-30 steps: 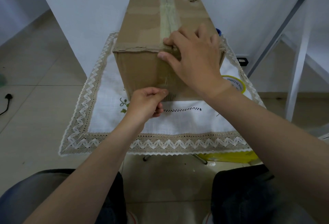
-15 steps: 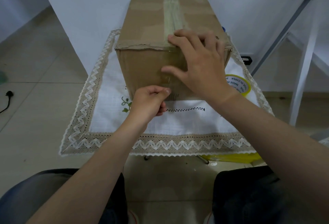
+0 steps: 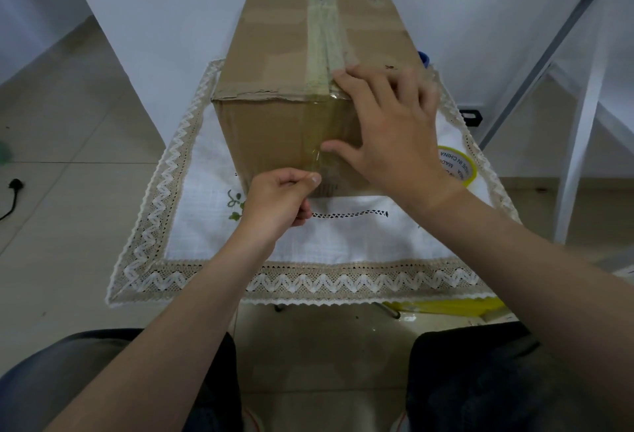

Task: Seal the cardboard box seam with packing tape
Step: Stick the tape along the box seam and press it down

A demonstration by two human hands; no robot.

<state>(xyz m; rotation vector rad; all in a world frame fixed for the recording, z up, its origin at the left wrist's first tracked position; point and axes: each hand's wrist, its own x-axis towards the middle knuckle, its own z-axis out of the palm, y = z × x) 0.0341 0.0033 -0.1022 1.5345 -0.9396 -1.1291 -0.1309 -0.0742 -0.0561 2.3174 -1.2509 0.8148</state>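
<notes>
Sitting on a lace-edged white cloth (image 3: 360, 243) over a small table: the cardboard box (image 3: 274, 54), long axis running away from the camera, near end face turned toward the person. Running along the top seam, a strip of packing tape (image 3: 322, 30), folding over the near top edge and continuing down the end face as a clear, glossy length.

Pressing flat against the box's near right corner: the right hand (image 3: 387, 133), fingers spread wide, fingertips lying over the top edge just right of the tape, thumb stretching left across the end face and touching the clear tape partway down. Not gripping anything, only laying palm and fingers open on the cardboard.

Pinching below it: the left hand (image 3: 278, 198), curled closed, thumb and forefinger meeting at the lower end of the clear strip, near the bottom of the end face. Holding the tape end right at the box surface; whether the end is already stuck down or still lifted, cannot tell. Left hand sitting just under the right thumb, the two hands near but not touching.

Lying on the cloth to the right of the box, partly hidden behind the right wrist: a tape roll (image 3: 459, 166) with a yellow rim and printed core.
</notes>
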